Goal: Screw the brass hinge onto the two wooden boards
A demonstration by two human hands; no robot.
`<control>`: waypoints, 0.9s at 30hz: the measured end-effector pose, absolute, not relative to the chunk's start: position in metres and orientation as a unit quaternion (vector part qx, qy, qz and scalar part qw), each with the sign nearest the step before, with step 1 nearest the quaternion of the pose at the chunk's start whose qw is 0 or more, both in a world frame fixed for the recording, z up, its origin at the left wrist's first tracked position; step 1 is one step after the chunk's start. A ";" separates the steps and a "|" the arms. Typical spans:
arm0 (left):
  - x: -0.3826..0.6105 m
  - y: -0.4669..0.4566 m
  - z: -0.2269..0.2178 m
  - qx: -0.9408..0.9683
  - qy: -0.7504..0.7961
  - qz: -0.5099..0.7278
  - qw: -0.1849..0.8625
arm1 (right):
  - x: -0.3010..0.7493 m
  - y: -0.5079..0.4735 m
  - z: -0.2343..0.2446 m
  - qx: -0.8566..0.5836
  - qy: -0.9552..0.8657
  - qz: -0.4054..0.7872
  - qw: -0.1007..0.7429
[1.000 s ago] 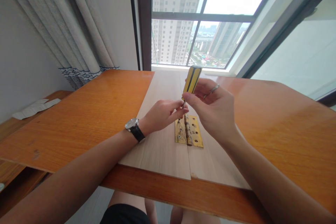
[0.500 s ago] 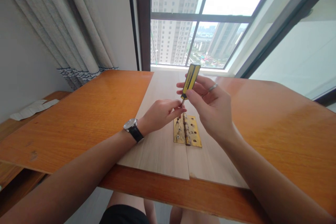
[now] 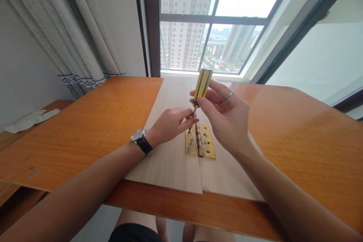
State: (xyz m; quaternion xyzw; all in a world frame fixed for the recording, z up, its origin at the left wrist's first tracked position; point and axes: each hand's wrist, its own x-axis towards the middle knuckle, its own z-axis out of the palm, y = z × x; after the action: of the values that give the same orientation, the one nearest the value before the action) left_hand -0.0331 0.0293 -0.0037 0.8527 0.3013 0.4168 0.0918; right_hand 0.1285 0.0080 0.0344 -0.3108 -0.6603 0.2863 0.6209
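A screwdriver (image 3: 203, 85) with a yellow and black handle points down, slightly tilted, in the fingers of my right hand (image 3: 231, 115). My left hand (image 3: 171, 123) pinches around the lower end of its shaft; the tip and any screw there are hidden by the fingers. Just below lies a worn brass hinge (image 3: 200, 141), opened flat across the seam of two pale wood boards (image 3: 167, 166). Its left leaf has screw heads in it, and the right leaf shows bare holes. The far end of the hinge is partly covered by my left fingertips.
The boards rest on an orange-brown wooden table (image 3: 113, 121). Pale strips (image 3: 31, 121) lie on a lower surface at the far left. A curtain (image 3: 85, 38) hangs on the left, and a window (image 3: 211, 19) stands beyond the table.
The view has shifted slightly, so most things sit a little further left. The screwdriver handle has turned between my right fingers: its lettering no longer shows. My left hand keeps its pinch.
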 end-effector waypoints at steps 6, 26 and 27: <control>-0.033 0.030 -0.005 0.858 0.284 0.420 0.079 | 0.128 0.006 0.038 -0.304 -0.674 0.279 0.613; -0.033 0.033 -0.007 0.852 0.295 0.430 0.045 | 0.128 0.010 0.034 -0.328 -0.668 0.333 0.580; -0.033 0.033 -0.008 0.851 0.293 0.433 0.040 | 0.128 0.010 0.034 -0.334 -0.673 0.328 0.573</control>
State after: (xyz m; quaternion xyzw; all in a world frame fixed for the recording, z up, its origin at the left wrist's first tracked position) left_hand -0.0330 0.0334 -0.0079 0.8514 0.2932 0.4331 0.0403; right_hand 0.1277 0.0100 0.0341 -0.3343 -0.6728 0.3279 0.5728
